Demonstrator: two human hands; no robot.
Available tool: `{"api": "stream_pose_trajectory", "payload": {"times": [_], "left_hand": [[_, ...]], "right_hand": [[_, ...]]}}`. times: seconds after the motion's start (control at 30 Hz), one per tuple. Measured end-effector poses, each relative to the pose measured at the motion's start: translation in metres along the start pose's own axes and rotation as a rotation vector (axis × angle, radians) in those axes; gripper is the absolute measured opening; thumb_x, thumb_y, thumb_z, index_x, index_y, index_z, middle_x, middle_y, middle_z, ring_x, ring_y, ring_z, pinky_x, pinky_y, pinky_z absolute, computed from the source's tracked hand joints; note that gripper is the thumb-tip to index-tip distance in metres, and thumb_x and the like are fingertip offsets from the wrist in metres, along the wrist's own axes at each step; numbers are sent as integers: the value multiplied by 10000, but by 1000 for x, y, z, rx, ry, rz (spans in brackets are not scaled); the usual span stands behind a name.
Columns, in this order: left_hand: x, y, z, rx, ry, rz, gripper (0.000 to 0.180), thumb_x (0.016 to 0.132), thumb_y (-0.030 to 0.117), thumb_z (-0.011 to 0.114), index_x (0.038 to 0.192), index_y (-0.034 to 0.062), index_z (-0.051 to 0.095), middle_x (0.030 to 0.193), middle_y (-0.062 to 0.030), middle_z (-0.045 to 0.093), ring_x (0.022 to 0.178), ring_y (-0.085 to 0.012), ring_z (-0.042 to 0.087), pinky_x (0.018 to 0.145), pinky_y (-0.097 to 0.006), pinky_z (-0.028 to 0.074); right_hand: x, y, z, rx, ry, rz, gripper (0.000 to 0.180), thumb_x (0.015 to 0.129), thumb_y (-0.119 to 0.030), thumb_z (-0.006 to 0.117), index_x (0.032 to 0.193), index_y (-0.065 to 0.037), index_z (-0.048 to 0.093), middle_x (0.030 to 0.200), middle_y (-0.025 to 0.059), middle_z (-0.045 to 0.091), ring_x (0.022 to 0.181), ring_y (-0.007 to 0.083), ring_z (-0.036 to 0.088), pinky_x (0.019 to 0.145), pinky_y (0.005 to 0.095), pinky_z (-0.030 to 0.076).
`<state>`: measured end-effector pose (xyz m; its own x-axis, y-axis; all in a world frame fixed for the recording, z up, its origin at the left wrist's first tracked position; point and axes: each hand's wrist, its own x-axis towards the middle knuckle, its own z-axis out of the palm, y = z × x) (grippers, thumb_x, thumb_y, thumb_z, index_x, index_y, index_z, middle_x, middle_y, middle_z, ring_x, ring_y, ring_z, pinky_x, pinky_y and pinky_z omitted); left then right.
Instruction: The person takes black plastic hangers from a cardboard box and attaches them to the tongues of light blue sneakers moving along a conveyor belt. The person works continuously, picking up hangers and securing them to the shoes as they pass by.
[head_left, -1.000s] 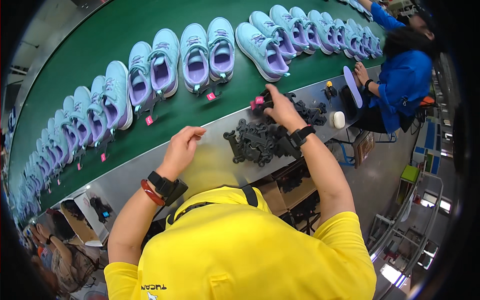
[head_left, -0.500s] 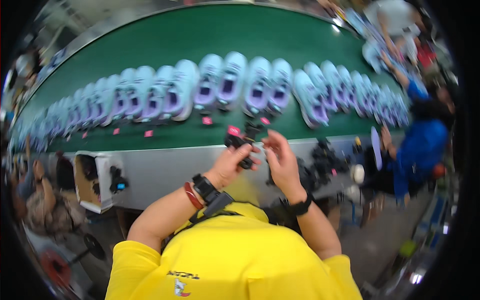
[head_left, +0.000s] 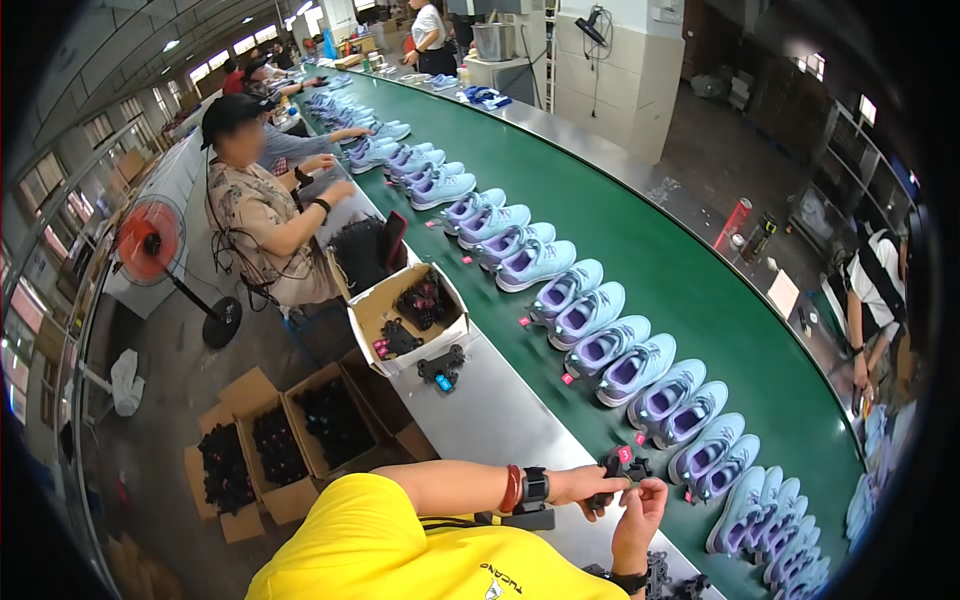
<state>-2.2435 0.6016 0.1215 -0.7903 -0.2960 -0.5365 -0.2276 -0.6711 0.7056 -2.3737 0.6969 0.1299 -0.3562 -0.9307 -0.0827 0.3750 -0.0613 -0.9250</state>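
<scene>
My left hand is closed around small black plastic pieces; a pink tag shows just beyond its fingers. Close against it, my right hand has its thumb and fingers pinched together at the left fingertips. Whatever lies in that pinch is too small to make out. Both hands are above the metal ledge beside the green conveyor belt. Pairs of light blue shoes with lilac linings stand in a long row along the belt's near side. More black pieces lie by my right wrist.
A white box of black pieces stands on the metal ledge, with a loose black piece next to it. Open cartons and a fan are on the floor. A seated co-worker works farther along the belt.
My view has swung left and up, so the belt now runs diagonally and the co-worker and cartons show. My right hand has come in against the left, its fingers now pinched.
</scene>
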Motion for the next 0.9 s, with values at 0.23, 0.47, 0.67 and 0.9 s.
{"api": "stream_pose_trajectory", "payload": {"times": [0.23,0.47,0.67,0.9], "left_hand": [[-52,-7,-35,226,63,-22,318,833,308,672,988,40,598,725,-35,613,474,-113,531,405,-257,449],[-59,0,-21,1095,-75,295,447,779,197,652,1181,63,508,802,-178,644,731,-356,618,670,-418,488],[-58,3,-5,823,-228,522,531,779,180,692,1250,55,482,1015,-149,648,908,-303,636,826,-373,491],[-24,-3,-8,660,-104,45,264,817,170,704,1018,50,580,771,18,579,637,-74,530,578,-257,477]], "right_hand": [[4,0,12,-109,20,211,269,841,23,603,1037,-56,437,828,73,651,644,50,516,553,167,361],[1,38,9,79,300,434,241,806,15,602,957,-105,457,813,102,629,486,70,446,433,177,368],[-37,38,-24,305,373,397,151,837,-32,529,973,-91,506,790,39,549,694,133,518,652,277,459],[-129,52,-49,502,511,245,50,889,-64,510,903,-109,524,685,-25,432,635,111,448,665,293,420]]}}
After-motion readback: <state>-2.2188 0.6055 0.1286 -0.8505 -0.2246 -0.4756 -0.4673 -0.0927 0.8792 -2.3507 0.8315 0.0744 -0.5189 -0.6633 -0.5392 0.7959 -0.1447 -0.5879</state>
